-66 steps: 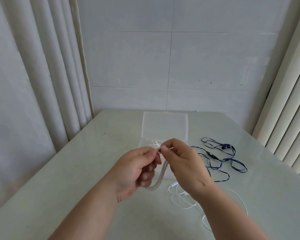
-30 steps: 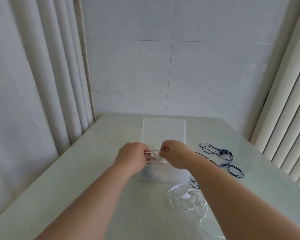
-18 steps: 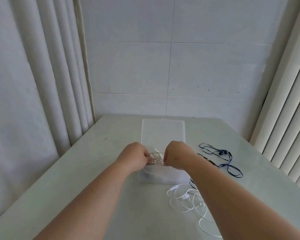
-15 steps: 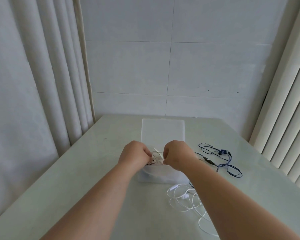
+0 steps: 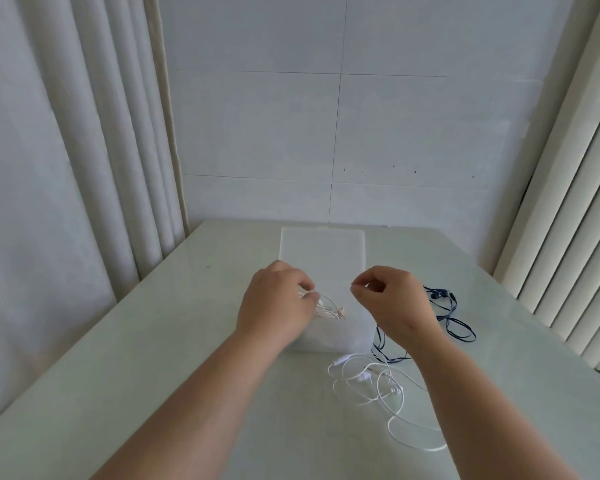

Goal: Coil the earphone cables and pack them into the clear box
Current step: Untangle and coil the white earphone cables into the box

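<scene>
In the head view, we see our left hand (image 5: 278, 306) hovering over the near left corner of the translucent clear plastic box (image 5: 333, 337). Its fingers are curled and they pinch the coiled white earphone cable (image 5: 326, 306). The loops of that coil hang from the fingertips down into the open top of the box, just right of the hand.

Our right hand (image 5: 392, 303) is beside the left, apart from it, above the box's right side. It is loosely clenched, thumb tip meeting forefinger, and grips nothing we can make out.

The box's flat clear lid (image 5: 323, 254) stands open beyond both hands. A loose white earphone set (image 5: 368, 379) lies tangled on the pale green glossy table (image 5: 153, 341), below the right wrist and just in front of the box. A dark blue earphone cable (image 5: 447, 313) sprawls on the table to the right of the right hand, with one strand running under the wrist toward the white tangle.

Cream curtains (image 5: 101, 150) hang far left of the left hand, and pale vertical blinds (image 5: 568, 237) far right of the right hand.
</scene>
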`<state>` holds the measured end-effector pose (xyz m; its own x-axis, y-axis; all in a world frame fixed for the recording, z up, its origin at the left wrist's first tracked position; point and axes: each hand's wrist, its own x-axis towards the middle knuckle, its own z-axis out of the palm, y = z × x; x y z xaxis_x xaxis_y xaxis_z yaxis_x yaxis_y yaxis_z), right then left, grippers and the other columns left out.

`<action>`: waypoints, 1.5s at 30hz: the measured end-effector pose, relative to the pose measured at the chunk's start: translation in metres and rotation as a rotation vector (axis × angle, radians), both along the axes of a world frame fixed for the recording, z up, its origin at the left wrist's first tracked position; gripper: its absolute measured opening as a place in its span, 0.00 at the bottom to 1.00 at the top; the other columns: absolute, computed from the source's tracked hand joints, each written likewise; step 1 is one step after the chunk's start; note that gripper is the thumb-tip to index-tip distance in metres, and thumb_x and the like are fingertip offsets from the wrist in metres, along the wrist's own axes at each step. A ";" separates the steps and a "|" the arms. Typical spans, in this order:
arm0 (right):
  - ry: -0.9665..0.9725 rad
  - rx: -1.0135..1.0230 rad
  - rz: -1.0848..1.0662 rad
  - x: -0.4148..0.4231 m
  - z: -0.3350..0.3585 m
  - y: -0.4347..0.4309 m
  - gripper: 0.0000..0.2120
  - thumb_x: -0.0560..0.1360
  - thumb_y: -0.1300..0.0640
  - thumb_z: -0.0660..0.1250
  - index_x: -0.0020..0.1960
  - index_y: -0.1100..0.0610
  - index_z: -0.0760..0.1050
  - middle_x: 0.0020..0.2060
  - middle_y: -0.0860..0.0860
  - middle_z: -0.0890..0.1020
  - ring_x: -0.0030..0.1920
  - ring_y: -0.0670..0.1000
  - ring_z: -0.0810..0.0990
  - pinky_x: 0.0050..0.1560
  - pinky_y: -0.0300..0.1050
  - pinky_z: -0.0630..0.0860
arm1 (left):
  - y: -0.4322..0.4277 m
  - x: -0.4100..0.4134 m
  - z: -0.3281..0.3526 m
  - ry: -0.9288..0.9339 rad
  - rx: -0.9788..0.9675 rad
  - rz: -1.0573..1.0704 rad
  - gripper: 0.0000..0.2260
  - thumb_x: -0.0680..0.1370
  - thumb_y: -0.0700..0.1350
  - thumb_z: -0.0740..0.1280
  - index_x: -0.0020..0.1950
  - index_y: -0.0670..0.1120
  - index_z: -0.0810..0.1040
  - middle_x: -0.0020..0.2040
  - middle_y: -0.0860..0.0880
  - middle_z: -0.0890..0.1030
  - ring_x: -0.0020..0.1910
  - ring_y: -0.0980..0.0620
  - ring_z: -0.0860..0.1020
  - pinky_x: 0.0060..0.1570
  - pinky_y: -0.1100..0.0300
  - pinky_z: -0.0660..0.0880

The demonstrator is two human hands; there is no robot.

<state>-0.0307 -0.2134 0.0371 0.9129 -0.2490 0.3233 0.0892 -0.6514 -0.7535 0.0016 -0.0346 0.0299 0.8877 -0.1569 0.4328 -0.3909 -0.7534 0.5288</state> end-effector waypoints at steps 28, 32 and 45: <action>0.180 0.215 0.402 -0.037 -0.016 0.031 0.04 0.76 0.58 0.68 0.46 0.54 0.82 0.37 0.49 0.87 0.41 0.48 0.84 0.53 0.48 0.79 | 0.026 -0.028 -0.011 0.028 -0.534 -0.152 0.07 0.76 0.42 0.70 0.39 0.51 0.80 0.34 0.57 0.80 0.34 0.62 0.76 0.36 0.72 0.68; 0.163 0.085 0.337 -0.034 -0.005 0.041 0.04 0.76 0.54 0.67 0.44 0.49 0.79 0.35 0.43 0.86 0.41 0.49 0.83 0.48 0.46 0.78 | 0.031 -0.021 0.002 -0.136 -0.408 -0.041 0.09 0.76 0.43 0.70 0.38 0.54 0.78 0.35 0.58 0.81 0.41 0.62 0.76 0.38 0.74 0.67; 0.066 0.085 0.275 -0.024 0.004 0.045 0.10 0.77 0.49 0.65 0.41 0.54 0.77 0.33 0.49 0.83 0.32 0.43 0.76 0.38 0.39 0.72 | 0.048 -0.005 -0.005 0.402 -1.109 -0.242 0.05 0.81 0.40 0.62 0.46 0.43 0.76 0.25 0.53 0.70 0.20 0.54 0.61 0.23 0.65 0.61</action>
